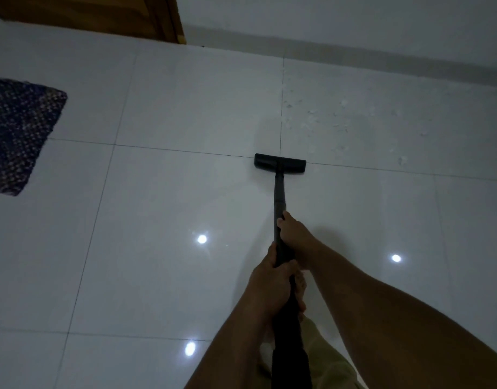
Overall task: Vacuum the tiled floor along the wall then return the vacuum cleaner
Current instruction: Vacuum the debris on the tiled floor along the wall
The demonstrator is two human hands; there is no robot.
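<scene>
1. Low in the middle of the view, the left hand (272, 279) wraps its fingers round the black vacuum wand (279, 197), gripping it on the near stretch.
2. Just ahead of it, the right hand (293, 234) grips the same wand further down, so the right hand is the one nearer the working end.
3. From both hands the wand runs almost straight away from the person, its long axis pointing towards the wall (354, 15).
4. At its far end the floor head (280, 163) sits flat on the tiled floor (171, 108), crosswise to the wand, over a meeting of grout lines.
5. Pale debris (340, 119) lies scattered beyond the head and off to its right, between the head and the skirting (382, 58); reaching it probably needs a push forward and rightward.
6. Well apart on the left lies a dark woven mat (20, 133); a wooden door frame (174, 18) stands at the top.
</scene>
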